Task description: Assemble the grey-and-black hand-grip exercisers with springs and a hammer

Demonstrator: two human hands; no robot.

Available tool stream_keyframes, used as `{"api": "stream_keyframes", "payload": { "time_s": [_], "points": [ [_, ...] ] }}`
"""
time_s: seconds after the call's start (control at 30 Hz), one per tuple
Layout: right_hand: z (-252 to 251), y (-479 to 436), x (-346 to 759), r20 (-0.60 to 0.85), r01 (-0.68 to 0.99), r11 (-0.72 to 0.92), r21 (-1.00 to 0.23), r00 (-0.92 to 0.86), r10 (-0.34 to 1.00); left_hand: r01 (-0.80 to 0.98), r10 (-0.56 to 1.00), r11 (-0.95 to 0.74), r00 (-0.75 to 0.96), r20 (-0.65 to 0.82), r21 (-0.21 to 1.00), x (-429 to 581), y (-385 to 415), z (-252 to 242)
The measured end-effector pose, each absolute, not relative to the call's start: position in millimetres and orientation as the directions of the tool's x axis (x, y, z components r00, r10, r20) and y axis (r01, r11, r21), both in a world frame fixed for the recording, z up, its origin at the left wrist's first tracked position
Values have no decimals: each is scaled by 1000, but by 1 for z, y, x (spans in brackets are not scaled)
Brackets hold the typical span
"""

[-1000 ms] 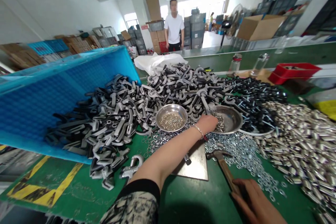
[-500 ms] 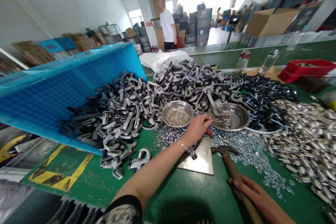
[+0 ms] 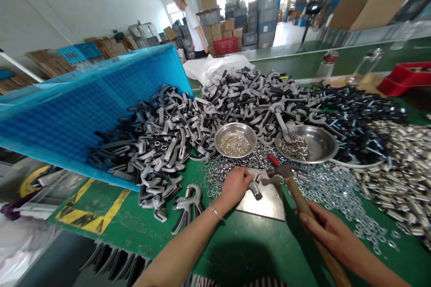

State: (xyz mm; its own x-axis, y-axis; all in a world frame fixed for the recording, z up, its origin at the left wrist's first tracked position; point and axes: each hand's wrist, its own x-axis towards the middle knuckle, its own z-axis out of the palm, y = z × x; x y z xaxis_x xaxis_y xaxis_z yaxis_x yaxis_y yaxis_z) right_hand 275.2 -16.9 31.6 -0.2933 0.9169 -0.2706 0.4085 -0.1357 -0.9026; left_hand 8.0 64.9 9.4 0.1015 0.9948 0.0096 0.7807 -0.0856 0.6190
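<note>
1. The left hand (image 3: pixel 235 184) is curled, fingertips pinching a small metal part (image 3: pixel 255 188) upright on the steel plate (image 3: pixel 269 202)
2. The right hand (image 3: pixel 328 233) is wrapped around the wooden handle of a hammer (image 3: pixel 286 172), whose head hangs just beside the part
3. Loose washers (image 3: pixel 316 188) ring the plate's far and right edges
4. Two steel bowls (image 3: pixel 235 140) sit beyond them, against the grey castings (image 3: pixel 175 143)
5. Bare green tabletop (image 3: pixel 242 242) lies between the forearms
</note>
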Motion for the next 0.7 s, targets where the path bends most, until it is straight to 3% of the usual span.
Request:
{"api": "stream_keyframes", "payload": {
  "time_s": [0.1,0.2,0.27,0.33,0.43,0.57,0.7],
  "points": [
    [30,-11,278,-268,463,-107,-880,-299,916,856,987,-163,148,69,491,11,63,9],
    [31,-10,282,-263,497,-82,-864,-306,915,875,903,-427,397,166,229,10,60,12],
    [35,-9,286,-304,521,-95,-848,-332,893,835,846,-528,503,174,153,9,57,15],
    [43,-6,288,-309,565,-62,-823,-353,883,858,881,-468,434,189,209,9,50,15],
    [63,-2,284,-205,648,74,-758,-344,917,877,958,-279,230,168,391,13,33,10],
    [79,6,266,-86,704,198,-682,-346,934,826,983,-184,166,82,532,20,16,1],
    [63,19,254,-182,724,196,-661,-408,895,803,986,-160,156,56,575,20,17,1]
  ]
}}
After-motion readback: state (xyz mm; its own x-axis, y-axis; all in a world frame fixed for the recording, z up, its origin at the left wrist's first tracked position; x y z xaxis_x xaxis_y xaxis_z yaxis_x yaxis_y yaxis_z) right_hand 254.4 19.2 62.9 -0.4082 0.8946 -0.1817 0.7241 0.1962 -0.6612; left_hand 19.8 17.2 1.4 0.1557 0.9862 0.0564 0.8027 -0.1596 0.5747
